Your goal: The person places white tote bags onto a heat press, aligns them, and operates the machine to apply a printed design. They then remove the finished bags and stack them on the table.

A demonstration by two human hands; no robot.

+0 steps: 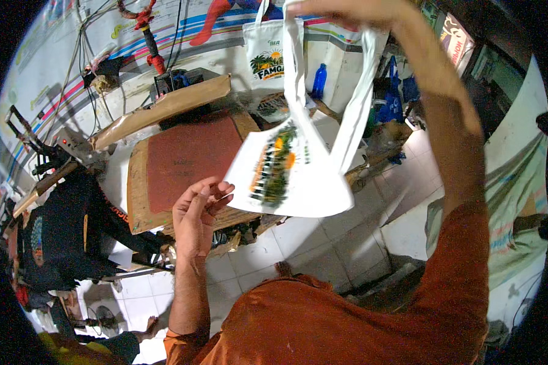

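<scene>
A white tote bag (323,198) with a printed palm-and-sun picture is held up over the floor, turned sideways and slightly blurred. Raised at the top edge, my right hand (353,13) is closed at its long white handles; its fingers are partly smeared and cut off by the frame. My left hand (195,213) is at the bag's lower left corner, its fingers curled in against the edge. Behind, a similar white tote bag (268,45) hangs upright by the wall. A reddish-brown pad (192,158) lies on a wooden board (138,182) to the left.
A long brown-covered bar (164,112) crosses behind the pad. At the back stands a blue bottle (319,81). Cables run down the left wall near a small switch box (67,143). Dark cloth (58,225) is heaped at left. Another person's foot (147,328) shows below.
</scene>
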